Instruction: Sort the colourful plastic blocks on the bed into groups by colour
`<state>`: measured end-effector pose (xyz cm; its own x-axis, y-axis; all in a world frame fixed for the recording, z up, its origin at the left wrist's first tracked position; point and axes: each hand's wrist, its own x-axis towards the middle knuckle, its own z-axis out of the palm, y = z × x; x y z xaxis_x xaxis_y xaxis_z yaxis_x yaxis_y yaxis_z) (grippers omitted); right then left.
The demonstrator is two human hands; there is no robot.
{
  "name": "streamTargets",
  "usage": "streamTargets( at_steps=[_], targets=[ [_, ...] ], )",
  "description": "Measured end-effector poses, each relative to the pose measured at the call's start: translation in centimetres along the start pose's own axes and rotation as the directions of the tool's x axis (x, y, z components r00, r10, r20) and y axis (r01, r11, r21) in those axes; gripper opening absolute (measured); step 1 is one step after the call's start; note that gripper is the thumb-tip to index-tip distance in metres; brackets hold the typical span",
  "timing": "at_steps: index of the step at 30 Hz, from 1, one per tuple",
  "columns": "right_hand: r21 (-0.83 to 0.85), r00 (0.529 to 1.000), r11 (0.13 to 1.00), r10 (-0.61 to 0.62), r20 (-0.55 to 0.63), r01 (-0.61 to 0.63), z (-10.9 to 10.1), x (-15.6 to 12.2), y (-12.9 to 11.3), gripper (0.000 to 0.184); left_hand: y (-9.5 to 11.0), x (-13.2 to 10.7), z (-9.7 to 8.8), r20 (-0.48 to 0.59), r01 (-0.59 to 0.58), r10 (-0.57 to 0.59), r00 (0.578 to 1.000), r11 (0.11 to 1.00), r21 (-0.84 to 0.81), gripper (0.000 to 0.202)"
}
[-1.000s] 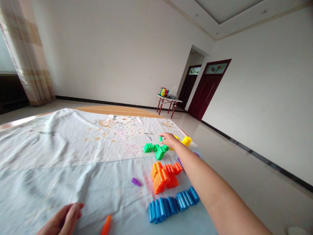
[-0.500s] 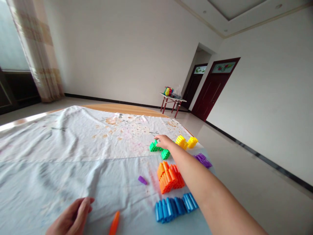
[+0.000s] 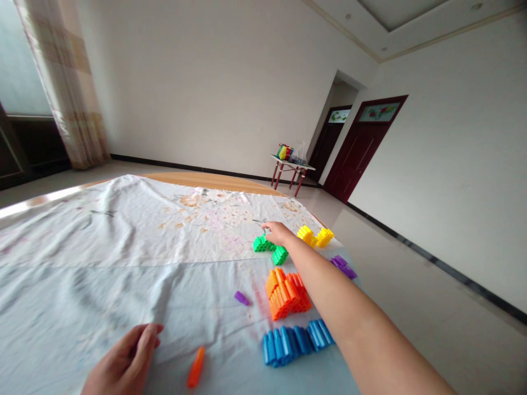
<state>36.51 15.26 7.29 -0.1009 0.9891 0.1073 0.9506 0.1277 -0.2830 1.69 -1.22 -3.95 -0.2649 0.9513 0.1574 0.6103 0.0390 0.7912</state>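
Observation:
My right hand (image 3: 278, 233) reaches far forward, just above the green plastic pieces (image 3: 263, 243). Its finger and thumb look slightly apart, with no piece visible between them. Another small green bundle (image 3: 280, 254) lies below its wrist. My left hand (image 3: 127, 355) rests low on the left with curled fingers, and nothing shows in it. To its right, a single orange plastic piece (image 3: 196, 367), long and tapering, lies on the cloth. A short purple piece (image 3: 241, 298) lies alone farther forward. Orange pieces (image 3: 284, 293) are stacked beside my right forearm, with a row of blue pieces (image 3: 288, 344) nearer me.
Yellow pieces (image 3: 307, 235) and purple pieces (image 3: 343, 266) lie beyond my right forearm, near the table's right edge. A wrinkled, flowered cloth (image 3: 102, 241) covers the round table (image 3: 214, 181). Against the far wall, a small table (image 3: 293, 162) carries a colourful bag (image 3: 285, 152).
My right hand has lifted slightly off the green pieces. The view has shifted a little, showing more of the orange piece near my left hand, which stays curled.

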Motion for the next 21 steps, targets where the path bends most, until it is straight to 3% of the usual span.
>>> streamTargets(
  at_steps=[3, 6, 9, 12, 14, 17, 21],
  targets=[
    [0.033, 0.995, 0.998, -0.057, -0.087, 0.06, -1.6, -1.1, -1.5, 0.038, 1.1, -0.1, -0.5, 0.095, 0.074, -0.071, 0.993, 0.997, -0.03, 0.052],
    [0.07, 0.979, 0.986, -0.142, -0.146, 0.154, -3.1, -3.3, -4.2, 0.034, 1.8, -0.3, -0.7, 0.087, 0.073, -0.069, 0.994, 0.997, -0.037, 0.048],
    [0.148, 0.94, 0.935, -0.298, -0.168, 0.323, -3.6, -6.6, -7.6, 0.03, 1.9, -0.4, -0.6, 0.102, 0.055, -0.049, 0.994, 0.997, -0.054, 0.046],
    [0.169, 0.896, 0.88, -0.441, -0.058, 0.444, -2.3, -9.9, -10.4, 0.029, 1.8, -0.4, -0.6, 0.126, 0.068, -0.062, 0.99, 0.997, -0.045, 0.044],
    [0.081, 0.878, 0.88, -0.474, 0.067, 0.469, -0.5, -11.6, -11.4, 0.03, 1.9, -0.5, -0.6, 0.129, 0.074, -0.068, 0.989, 0.996, -0.047, 0.044],
    [-0.158, 0.896, 0.891, -0.39, 0.212, 0.425, 2.2, -13.0, -11.9, 0.029, 2.0, -0.5, -0.6, 0.12, 0.05, -0.041, 0.992, 0.996, -0.075, 0.044],
    [-0.293, 0.933, 0.899, -0.254, 0.253, 0.324, 4.1, -13.6, -12.1, 0.025, 2.0, -0.5, -0.5, 0.112, 0.025, -0.015, 0.994, 0.995, -0.095, 0.045]
  ],
)
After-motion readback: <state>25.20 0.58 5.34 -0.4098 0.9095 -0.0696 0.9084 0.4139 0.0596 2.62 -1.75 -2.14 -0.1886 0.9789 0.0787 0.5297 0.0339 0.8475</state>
